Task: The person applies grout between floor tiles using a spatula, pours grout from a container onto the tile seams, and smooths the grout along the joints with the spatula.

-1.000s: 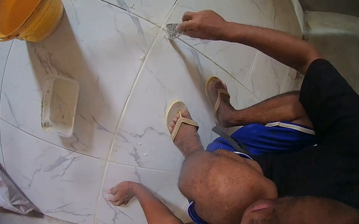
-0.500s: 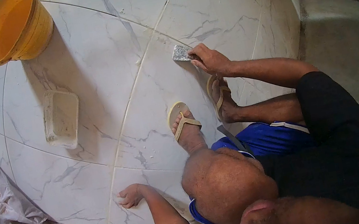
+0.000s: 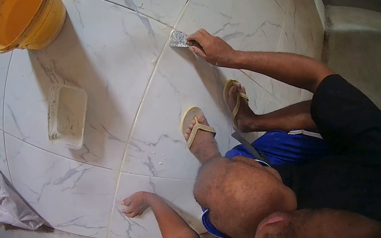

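My right hand (image 3: 212, 48) is closed around the handle of a putty knife (image 3: 178, 39). Its broad blade, speckled grey and white, lies at a grout line (image 3: 147, 84) close to where the tile joints cross. Down at the lower left, my left hand (image 3: 135, 204) rests low over the tiled floor (image 3: 145, 137) beside the same joint. Its fingers are curled, and whatever may be inside them is hidden. Small white crumbs are scattered on the marbled white tiles between the hands.
A yellow bucket (image 3: 45, 30) stands at the upper left. Below it sits a smeared white plastic tub (image 3: 69, 115). A pale cloth (image 3: 12, 206) lies by the floor's left edge. My sandalled feet (image 3: 198, 130) are between my hands. A grey ledge (image 3: 361, 17) borders the right side.
My right hand has moved left and upward with the putty knife, bringing the blade to the grout line. My left hand stays almost in place. The view has shifted slightly.
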The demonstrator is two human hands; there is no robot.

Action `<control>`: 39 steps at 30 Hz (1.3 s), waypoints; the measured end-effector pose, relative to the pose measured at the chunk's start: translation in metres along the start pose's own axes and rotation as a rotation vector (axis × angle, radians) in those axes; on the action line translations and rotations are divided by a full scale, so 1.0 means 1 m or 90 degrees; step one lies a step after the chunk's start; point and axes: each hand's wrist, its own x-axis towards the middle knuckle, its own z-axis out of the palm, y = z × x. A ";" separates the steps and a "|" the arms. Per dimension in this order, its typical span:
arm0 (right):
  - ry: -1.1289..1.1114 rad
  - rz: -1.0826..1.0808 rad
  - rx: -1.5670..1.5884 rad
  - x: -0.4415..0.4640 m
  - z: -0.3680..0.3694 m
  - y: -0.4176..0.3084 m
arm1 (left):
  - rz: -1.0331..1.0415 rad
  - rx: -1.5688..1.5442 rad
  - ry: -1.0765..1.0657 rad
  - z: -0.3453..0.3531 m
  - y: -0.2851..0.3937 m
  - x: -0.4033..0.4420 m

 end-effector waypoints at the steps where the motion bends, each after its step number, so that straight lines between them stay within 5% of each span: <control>1: 0.003 -0.001 0.002 0.004 0.000 -0.001 | 0.010 0.000 0.006 0.000 -0.001 -0.001; 20: 0.033 0.014 0.016 0.057 -0.001 -0.032 | -0.012 -0.023 -0.002 -0.003 0.003 -0.002; 39: -0.060 0.261 0.015 0.152 -0.022 -0.116 | 0.044 -0.029 0.046 0.004 -0.003 -0.005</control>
